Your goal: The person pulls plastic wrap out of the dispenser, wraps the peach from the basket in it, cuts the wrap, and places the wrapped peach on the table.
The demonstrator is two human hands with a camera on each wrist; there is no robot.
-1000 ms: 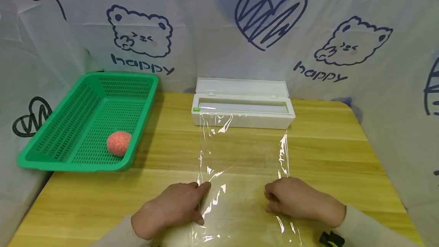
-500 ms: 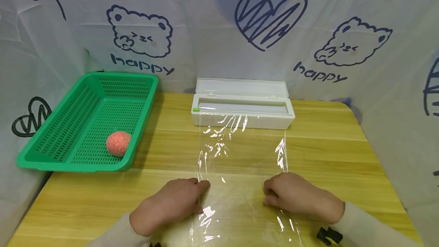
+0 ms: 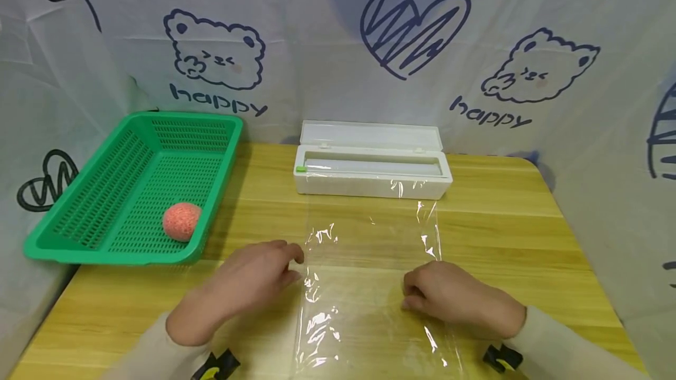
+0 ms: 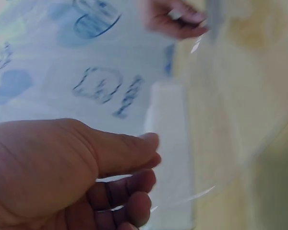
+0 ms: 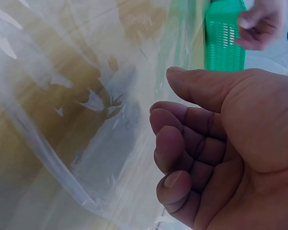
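A sheet of clear cling film [image 3: 369,286] stretches from a white cling film dispenser [image 3: 372,186] toward the front of the table. My left hand [image 3: 243,280] hovers just left of the film's left edge, fingers loosely bent; in the left wrist view its thumb lies near the index fingertip, with no film seen between them. Over the film's right side is my right hand [image 3: 449,292]. The right wrist view shows that hand's thumb [image 5: 201,86] apart from its loosely curled fingers, nothing held. The dispenser's lid [image 3: 369,135] stands raised, with the roll [image 3: 369,166] inside.
A green plastic basket [image 3: 31,245] stands at the left, holding a pinkish-orange ball [image 3: 182,221]. A small green slider [image 3: 301,169] sits at the dispenser's left end. White cloth [image 3: 317,75] with drawings hangs behind the wooden table [image 3: 507,221].
My left hand has moved up and left, off the film's left edge. My right hand has shifted slightly up and left. The glints and creases on the film have changed.
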